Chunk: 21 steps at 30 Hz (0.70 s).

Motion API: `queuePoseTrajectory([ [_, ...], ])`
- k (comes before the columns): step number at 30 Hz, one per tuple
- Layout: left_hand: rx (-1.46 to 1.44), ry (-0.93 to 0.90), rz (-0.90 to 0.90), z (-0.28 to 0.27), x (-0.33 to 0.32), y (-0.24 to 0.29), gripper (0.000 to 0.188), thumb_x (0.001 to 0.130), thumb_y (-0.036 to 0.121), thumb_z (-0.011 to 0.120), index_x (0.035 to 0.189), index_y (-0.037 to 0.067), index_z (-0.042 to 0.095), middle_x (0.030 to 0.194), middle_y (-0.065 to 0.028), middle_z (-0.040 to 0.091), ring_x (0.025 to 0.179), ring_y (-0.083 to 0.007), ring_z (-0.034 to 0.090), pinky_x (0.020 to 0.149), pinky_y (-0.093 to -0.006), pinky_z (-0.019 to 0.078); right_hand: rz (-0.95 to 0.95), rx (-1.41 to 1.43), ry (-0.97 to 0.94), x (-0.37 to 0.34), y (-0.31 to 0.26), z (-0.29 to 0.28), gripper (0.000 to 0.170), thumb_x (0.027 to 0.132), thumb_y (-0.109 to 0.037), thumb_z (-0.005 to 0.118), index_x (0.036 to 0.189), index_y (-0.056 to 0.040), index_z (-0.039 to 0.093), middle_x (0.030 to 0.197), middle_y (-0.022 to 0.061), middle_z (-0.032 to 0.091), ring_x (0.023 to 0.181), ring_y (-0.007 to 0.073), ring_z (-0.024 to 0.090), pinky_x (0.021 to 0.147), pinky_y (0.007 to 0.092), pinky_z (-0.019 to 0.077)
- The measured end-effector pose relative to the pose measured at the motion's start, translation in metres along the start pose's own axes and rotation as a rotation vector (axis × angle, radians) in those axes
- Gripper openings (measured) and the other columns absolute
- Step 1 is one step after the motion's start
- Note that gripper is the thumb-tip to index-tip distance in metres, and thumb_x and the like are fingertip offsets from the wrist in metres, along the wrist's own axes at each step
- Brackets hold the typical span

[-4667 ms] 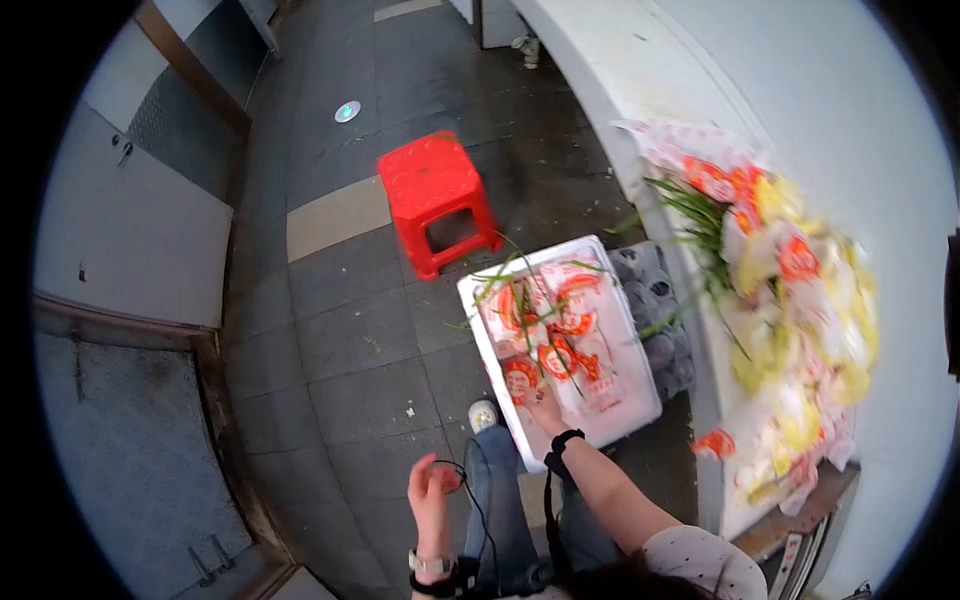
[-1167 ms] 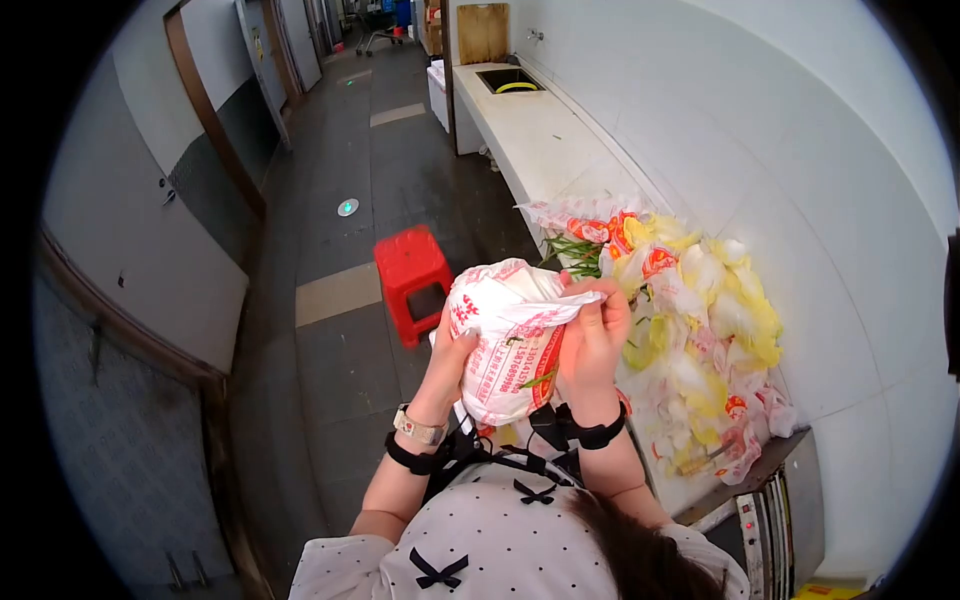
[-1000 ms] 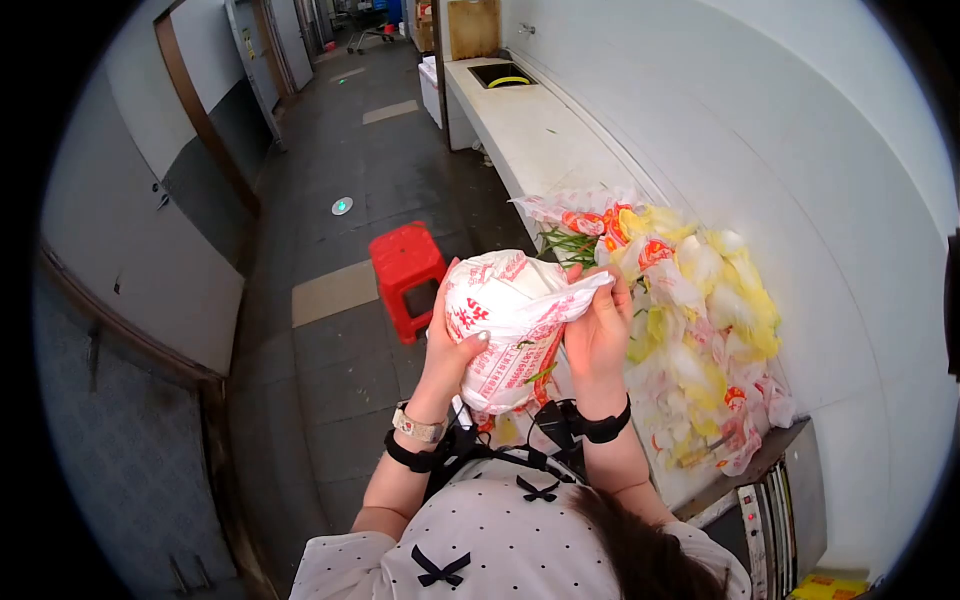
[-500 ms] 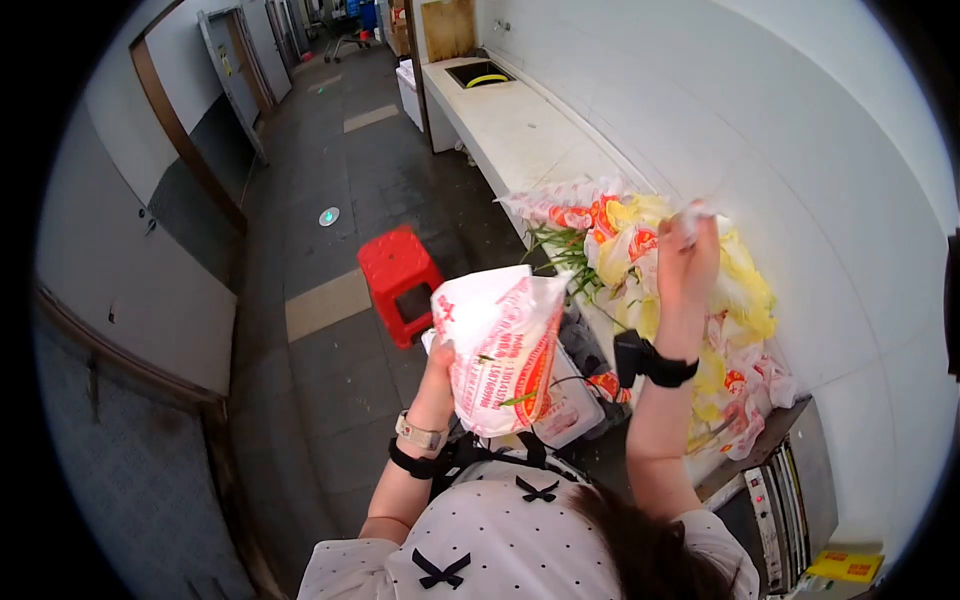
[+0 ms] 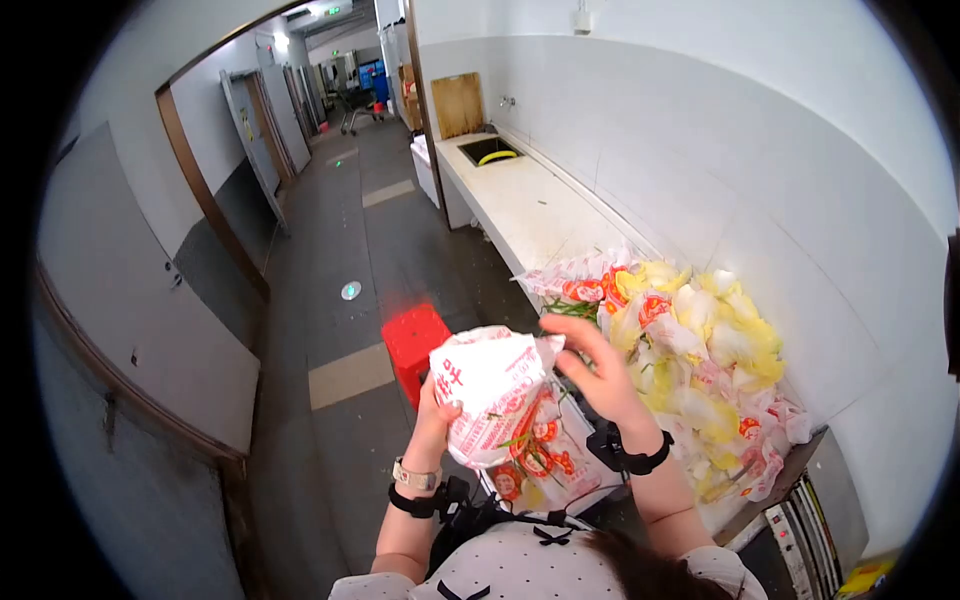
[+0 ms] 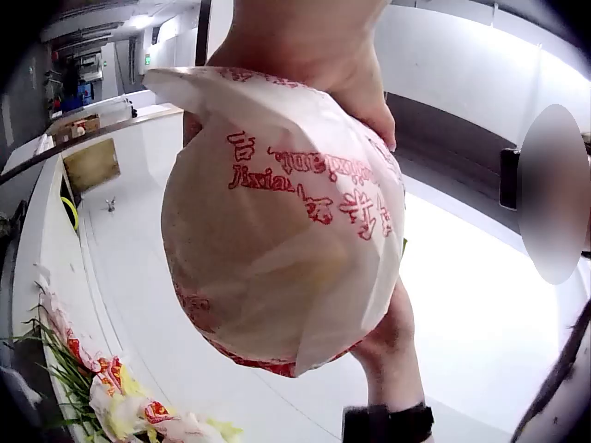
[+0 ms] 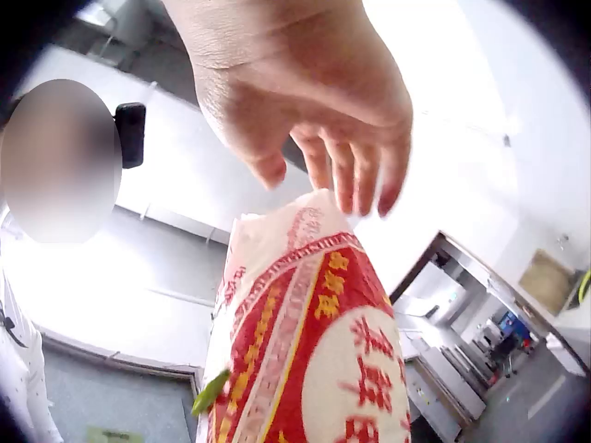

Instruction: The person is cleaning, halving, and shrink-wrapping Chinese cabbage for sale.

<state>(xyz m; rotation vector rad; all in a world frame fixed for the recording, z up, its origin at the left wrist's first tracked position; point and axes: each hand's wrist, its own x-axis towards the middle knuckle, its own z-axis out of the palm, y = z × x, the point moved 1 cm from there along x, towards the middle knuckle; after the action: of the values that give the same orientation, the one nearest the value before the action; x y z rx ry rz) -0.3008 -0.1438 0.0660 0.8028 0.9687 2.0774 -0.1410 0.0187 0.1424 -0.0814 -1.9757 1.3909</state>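
My left hand point(image 5: 432, 420) grips the left side of a round bundle wrapped in white paper with red print point(image 5: 490, 390), held up in front of my body. In the left wrist view the wrapped bundle point(image 6: 286, 221) fills the middle, with the hand point(image 6: 305, 46) above it. My right hand point(image 5: 600, 375) is beside the bundle's pointed paper corner, fingers loosely bent. In the right wrist view the right hand point(image 7: 305, 92) hangs over the paper's peak with nothing in its fingers. A green scrap point(image 7: 211, 391) clings to the wrapping point(image 7: 305, 351).
Below the bundle, a white foam box point(image 5: 590, 492) holds red-and-white wrappers. On the counter point(image 5: 535, 212) to the right lie yellow-white leaves point(image 5: 740, 340), crumpled wrappers and green stalks. A red stool point(image 5: 415, 335) stands on the floor ahead; a sink point(image 5: 490, 152) is farther off.
My right hand has come back from above the leaf pile to the bundle's corner; it had held that corner a second ago. The left hand keeps its grip. The head view has tilted up.
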Motion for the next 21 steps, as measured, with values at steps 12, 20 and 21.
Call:
queuePoseTrajectory([
  [12,0.112,-0.118,-0.211,-0.004,-0.012,0.009,0.083,0.062,0.013,0.075,0.132,-0.001,0.032,0.118,-0.0066,0.051,0.107,-0.0147,0.051,0.093,-0.0305,0.0411,0.043,-0.169,-0.144,-0.02,-0.003,0.022,0.036,0.073,-0.009,0.063,0.109,-0.0051,0.06,0.11,0.0129,0.059,0.1,0.0247,0.058,0.085,0.0308,0.0458],
  [20,0.18,-0.167,-0.287,0.0,-0.021,0.003,0.084,0.06,0.011,0.075,0.132,-0.001,0.032,0.118,-0.0042,0.05,0.106,-0.0121,0.049,0.093,-0.0281,0.0393,-0.13,-0.443,0.058,-0.032,-0.003,0.029,0.015,0.071,-0.008,0.062,0.085,-0.0025,0.061,0.078,0.0104,0.061,0.071,0.0259,0.059,0.062,0.0318,0.0465],
  [21,0.159,-0.164,-0.306,0.001,-0.021,0.003,0.085,0.059,0.012,0.075,0.132,-0.001,0.032,0.118,-0.0039,0.05,0.106,-0.0118,0.049,0.093,-0.0278,0.039,-0.153,-0.447,0.098,-0.032,-0.002,0.029,0.012,0.073,-0.009,0.061,0.083,-0.0017,0.06,0.074,0.0092,0.06,0.067,0.0231,0.058,0.06,0.0309,0.0453],
])
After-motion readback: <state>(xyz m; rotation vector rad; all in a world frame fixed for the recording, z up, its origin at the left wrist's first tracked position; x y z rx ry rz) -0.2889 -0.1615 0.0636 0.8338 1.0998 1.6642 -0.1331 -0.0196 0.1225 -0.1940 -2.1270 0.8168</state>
